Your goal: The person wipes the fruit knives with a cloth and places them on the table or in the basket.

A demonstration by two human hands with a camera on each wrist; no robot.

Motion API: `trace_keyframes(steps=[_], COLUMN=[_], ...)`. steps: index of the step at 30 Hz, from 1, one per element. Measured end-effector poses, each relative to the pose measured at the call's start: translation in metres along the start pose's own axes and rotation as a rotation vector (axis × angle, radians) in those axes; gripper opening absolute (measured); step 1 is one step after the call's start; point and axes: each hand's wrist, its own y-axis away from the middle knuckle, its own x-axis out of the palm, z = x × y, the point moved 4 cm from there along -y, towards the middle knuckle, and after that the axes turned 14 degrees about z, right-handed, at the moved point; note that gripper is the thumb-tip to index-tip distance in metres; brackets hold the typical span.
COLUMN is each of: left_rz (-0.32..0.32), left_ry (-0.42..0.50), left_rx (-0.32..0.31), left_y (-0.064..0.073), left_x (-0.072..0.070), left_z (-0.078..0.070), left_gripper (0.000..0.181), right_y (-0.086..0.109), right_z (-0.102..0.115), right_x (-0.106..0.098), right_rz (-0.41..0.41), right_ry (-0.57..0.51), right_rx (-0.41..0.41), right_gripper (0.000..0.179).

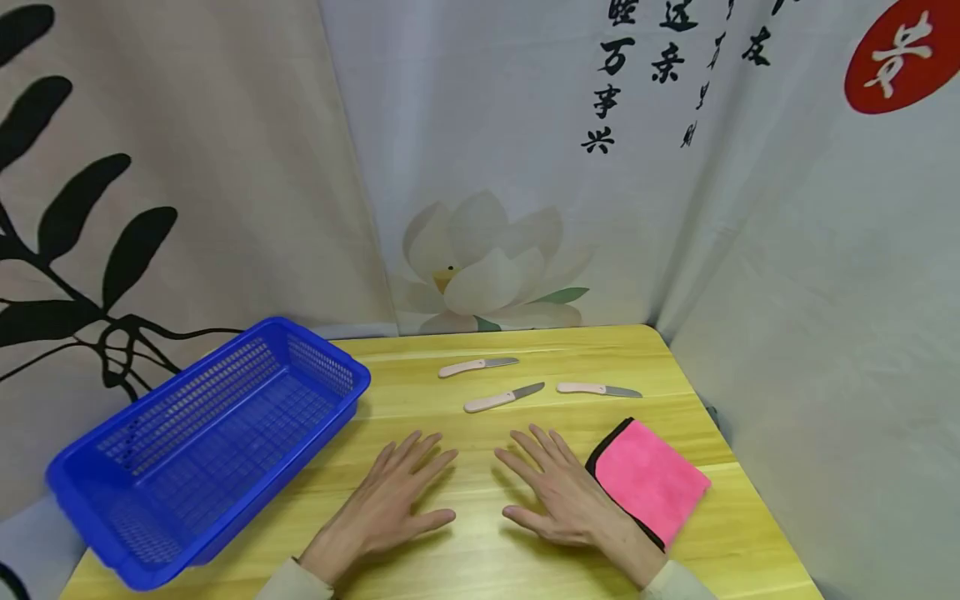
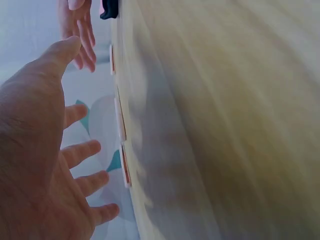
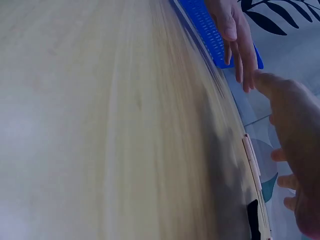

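Both hands hover palm down over the front of the wooden table with nothing in them. My left hand [image 1: 390, 504] has its fingers straight and spread, to the right of the blue basket. My right hand [image 1: 558, 492] is spread the same way, close beside a folded pink cloth [image 1: 652, 479] with black edging. Beyond the fingertips lie three small knives with pale pink handles: a back knife [image 1: 478, 367], a middle knife [image 1: 504, 397] and a right knife [image 1: 598, 389]. Their blades all point rightward. In the left wrist view, the left hand [image 2: 40, 135] casts a shadow on the tabletop.
A blue plastic basket [image 1: 210, 442] with perforated walls stands at an angle on the table's left side. The yellow wooden table [image 1: 420, 417] ends at a back edge before a white curtain [image 1: 480, 108] printed with a flower and characters. Another curtain stretch hangs along the right.
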Motion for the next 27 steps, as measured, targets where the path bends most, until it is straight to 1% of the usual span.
trace_keyframes(steps=[5, 9, 15, 20, 23, 27], left_rz=[0.003, 0.002, 0.008, -0.014, -0.029, -0.042], left_ry=[0.000, -0.013, 0.005, 0.006, -0.005, -0.004], left_rx=[0.030, 0.061, 0.102, 0.141, 0.149, 0.151], left_y=[-0.013, -0.026, -0.052, -0.076, -0.089, -0.103], left_x=[-0.001, -0.004, -0.008, -0.010, -0.011, -0.012], left_z=[-0.005, -0.010, -0.018, -0.023, -0.024, -0.025], left_gripper=[0.079, 0.080, 0.079, 0.076, 0.075, 0.073], right_y=[0.008, 0.014, 0.024, 0.033, 0.039, 0.046], right_z=[-0.001, -0.002, -0.006, -0.011, -0.014, -0.016], right_x=[-0.003, -0.005, -0.005, -0.006, -0.007, -0.008], right_rz=[-0.010, -0.026, -0.045, -0.041, -0.046, -0.049], right_ry=[0.006, 0.010, 0.019, 0.024, 0.032, 0.027], right_rx=[0.027, 0.046, 0.069, 0.113, 0.135, 0.158], right_gripper=[0.078, 0.078, 0.079, 0.080, 0.080, 0.080])
